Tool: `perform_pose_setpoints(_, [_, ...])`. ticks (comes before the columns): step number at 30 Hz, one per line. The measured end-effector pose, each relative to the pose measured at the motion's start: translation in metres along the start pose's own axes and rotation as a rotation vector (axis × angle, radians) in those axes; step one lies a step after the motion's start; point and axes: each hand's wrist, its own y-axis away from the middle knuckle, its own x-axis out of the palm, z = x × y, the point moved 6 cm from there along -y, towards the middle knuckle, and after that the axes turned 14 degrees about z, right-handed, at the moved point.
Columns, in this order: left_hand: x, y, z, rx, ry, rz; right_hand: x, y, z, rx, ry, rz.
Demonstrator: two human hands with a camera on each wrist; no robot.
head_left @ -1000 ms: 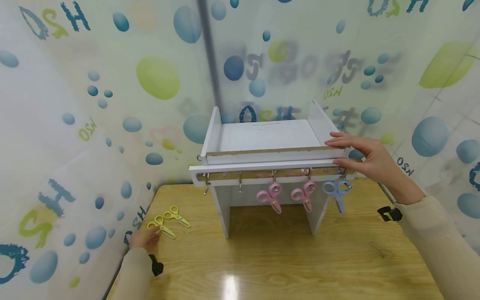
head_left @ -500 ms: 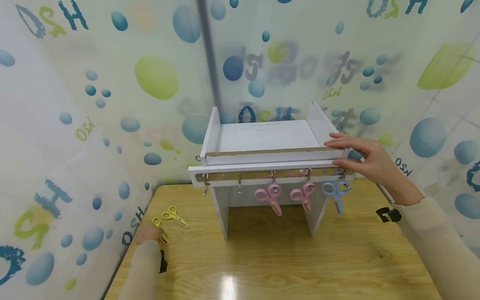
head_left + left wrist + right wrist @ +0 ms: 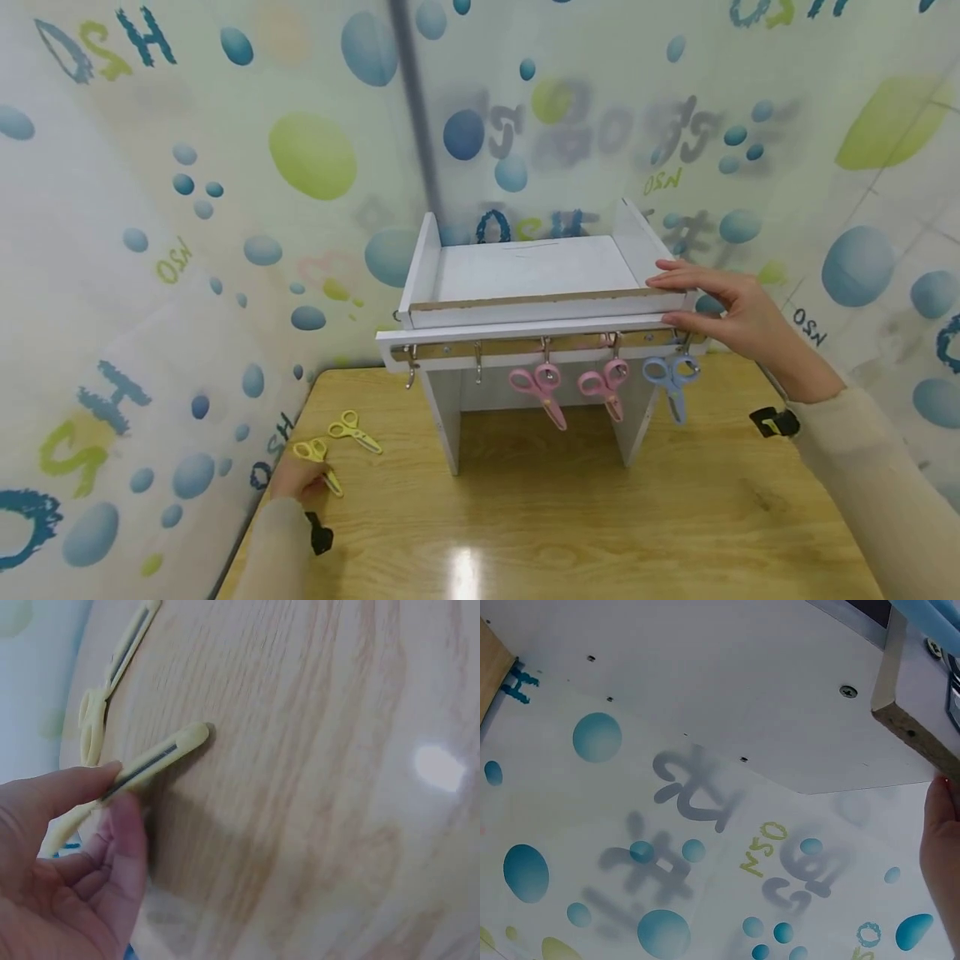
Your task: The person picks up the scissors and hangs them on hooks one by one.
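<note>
My left hand (image 3: 291, 478) pinches a pair of yellow scissors (image 3: 159, 759) by its middle between thumb and fingers. In the left wrist view its blade end points away from the hand, just over the table. Beside it lies a second pair of yellow scissors (image 3: 356, 432) on the wood. My right hand (image 3: 729, 315) holds the front right corner of a white shelf rack (image 3: 540, 271), fingers on top and thumb at the front. From the rack's hooks hang two pairs of pink scissors (image 3: 540, 387) and, below my right hand, blue scissors (image 3: 672, 380).
Two bare metal hooks (image 3: 411, 367) are at the rail's left end. The rack stands on a wooden table (image 3: 555, 533) against a patterned wall covering (image 3: 315, 158). In the right wrist view, the rack's white side panel (image 3: 727, 682) fills the upper part.
The left hand has reached the nearer yellow scissors, taken hold of them and turned them slightly, handles raised. My right hand stays at the rack's corner.
</note>
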Motion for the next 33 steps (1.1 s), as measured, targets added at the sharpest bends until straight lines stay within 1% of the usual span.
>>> perform_pose_setpoints(2, [0.000,0.000,0.005,-0.013,0.044,0.005,0.000,0.000,0.000,0.002,0.001,0.000])
perform_pose_setpoints(4, [-0.001,0.001,0.010,-0.016,0.036,0.008,0.000,-0.001,0.001,-0.010,-0.008,-0.003])
perform_pose_setpoints(5, [-0.001,0.001,0.012,-0.008,0.035,0.012,0.000,-0.002,0.001,-0.017,-0.016,-0.005])
perform_pose_setpoints(8, [-0.005,0.003,0.017,0.007,0.057,0.014,0.002,-0.003,-0.001,-0.031,-0.043,-0.011])
perform_pose_setpoints(10, [-0.008,0.006,0.016,0.014,0.154,0.023,0.002,-0.003,-0.002,-0.041,-0.061,-0.015])
perform_pose_setpoints(12, [-0.012,0.009,0.008,0.026,0.262,0.035,0.002,-0.003,-0.003,-0.044,-0.076,-0.016])
perform_pose_setpoints(13, [-0.014,0.011,0.002,0.033,0.311,0.052,0.002,-0.003,-0.003,-0.045,-0.080,-0.015])
perform_pose_setpoints(15, [-0.017,0.013,-0.011,0.065,0.417,0.086,0.001,-0.002,-0.003,-0.041,-0.084,-0.013])
perform_pose_setpoints(17, [-0.021,0.017,-0.028,0.117,0.427,0.104,0.001,-0.001,-0.003,-0.035,-0.088,-0.012])
perform_pose_setpoints(20, [-0.027,0.027,-0.058,0.205,0.420,0.077,0.000,0.000,-0.003,-0.022,-0.081,-0.010])
perform_pose_setpoints(23, [-0.031,0.044,-0.093,0.300,0.444,0.043,0.001,0.000,-0.004,-0.021,-0.093,-0.008])
perform_pose_setpoints(24, [-0.031,0.051,-0.105,0.335,0.460,0.047,0.001,0.000,-0.004,-0.023,-0.098,-0.007])
perform_pose_setpoints(27, [-0.031,0.072,-0.138,0.447,0.479,0.074,0.001,0.000,-0.004,-0.036,-0.122,-0.005])
perform_pose_setpoints(29, [-0.029,0.086,-0.158,0.532,0.480,0.092,0.001,0.000,-0.003,-0.041,-0.130,-0.004])
perform_pose_setpoints(32, [-0.025,0.107,-0.181,0.649,0.441,0.126,0.001,0.000,-0.003,-0.044,-0.131,-0.004])
perform_pose_setpoints(33, [-0.023,0.113,-0.188,0.679,0.419,0.127,0.001,0.001,-0.003,-0.045,-0.131,-0.004])
